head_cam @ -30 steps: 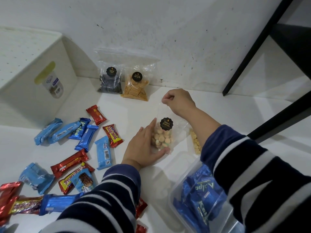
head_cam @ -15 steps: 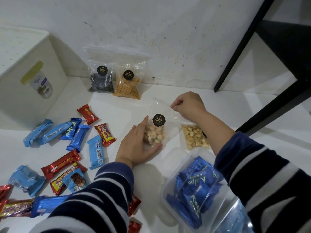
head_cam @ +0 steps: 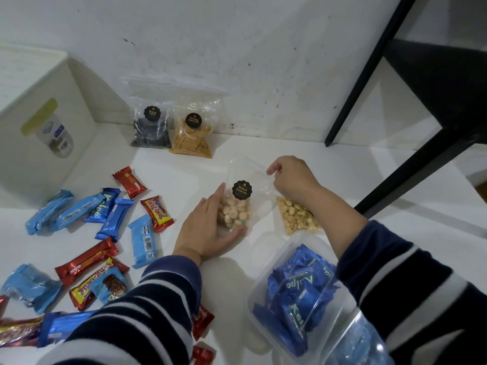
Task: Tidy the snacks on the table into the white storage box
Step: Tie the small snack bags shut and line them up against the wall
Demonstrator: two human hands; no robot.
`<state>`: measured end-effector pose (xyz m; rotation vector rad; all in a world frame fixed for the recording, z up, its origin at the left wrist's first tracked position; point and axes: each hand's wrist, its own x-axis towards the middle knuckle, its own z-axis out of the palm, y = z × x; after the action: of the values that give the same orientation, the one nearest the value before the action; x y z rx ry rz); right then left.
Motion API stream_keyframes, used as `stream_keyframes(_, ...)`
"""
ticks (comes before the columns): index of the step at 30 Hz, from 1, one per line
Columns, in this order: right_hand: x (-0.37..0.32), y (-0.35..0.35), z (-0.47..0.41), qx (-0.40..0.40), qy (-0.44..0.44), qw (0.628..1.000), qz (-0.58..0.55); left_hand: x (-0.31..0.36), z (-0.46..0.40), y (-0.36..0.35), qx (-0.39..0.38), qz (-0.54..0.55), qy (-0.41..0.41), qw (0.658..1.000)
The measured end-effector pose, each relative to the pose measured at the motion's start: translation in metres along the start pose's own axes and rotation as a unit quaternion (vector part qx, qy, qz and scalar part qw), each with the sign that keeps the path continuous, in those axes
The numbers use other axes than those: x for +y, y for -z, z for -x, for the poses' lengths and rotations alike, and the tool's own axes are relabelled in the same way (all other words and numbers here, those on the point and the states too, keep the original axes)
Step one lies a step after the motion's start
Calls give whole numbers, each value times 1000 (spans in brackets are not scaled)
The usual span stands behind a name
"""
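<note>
With the Biskuit Gemrose bag (head_cam: pixel 235 206) now drawn off the peanut bag (head_cam: pixel 297 216) at its 3 o'clock, the left hand (head_cam: pixel 210 230) cups its base and the right hand (head_cam: pixel 292 177) pinches its top, ready for lifting toward the white storage box (head_cam: pixel 39 122).

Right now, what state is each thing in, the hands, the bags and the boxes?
left hand: cupping the biscuit bag's base
right hand: pinching the bag's top
biscuit bag: held upright on the table
clear tub: open, holding blue packets
white storage box: lid on
two bags by the wall: upright, leaning
</note>
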<state>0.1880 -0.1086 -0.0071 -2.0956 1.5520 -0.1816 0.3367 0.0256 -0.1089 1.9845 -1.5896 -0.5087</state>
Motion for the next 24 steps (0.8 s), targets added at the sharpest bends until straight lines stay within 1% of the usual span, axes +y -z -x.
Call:
stream_keyframes(3, -1, -8, 10, -4, 0, 1000, -13, 0, -1, 0, 8, 6, -17, 1000)
stream_keyframes(6, -3, -11, 25, 9, 6, 999, -42, -2, 3, 4, 16, 30, -15, 999)
stream_keyframes(7, -4, -11, 32, 17, 18, 998, -57, 0, 7, 5, 40, 37, -15, 998)
stream_keyframes(9, -7, -11, 46, 35, 52, 994, -93, 10, 14, 9, 129, 57, -10, 990)
stream_keyframes(11, -11, -13, 61, 56, 77, 986, -136, 30, 21, 17, 218, 119, 25, 968)
stream_keyframes(13, -15, -15, 73, 61, 81, 978, -183, 52, 24, 28, 264, 198, 68, 942)
stream_keyframes(14, -18, -17, 78, 60, 79, 975, -201, 63, 25, 34, 261, 232, 82, 933)
stream_keyframes(15, -20, -18, 82, 58, 77, 971, -218, 70, 24, 38, 242, 266, 98, 928)
stream_keyframes(18, -26, -22, 93, 47, 81, 964, -248, 78, 22, 44, 155, 337, 156, 916)
stream_keyframes(20, -27, -22, 98, 37, 71, 962, -260, 76, 21, 46, 136, 349, 175, 910)
stream_keyframes(22, -28, -21, 101, 28, 49, 956, -289, 74, 21, 48, 127, 360, 177, 907)
stream_keyframes(24, -30, -20, 101, 41, 40, 956, -288, 74, 24, 51, 115, 363, 180, 907)
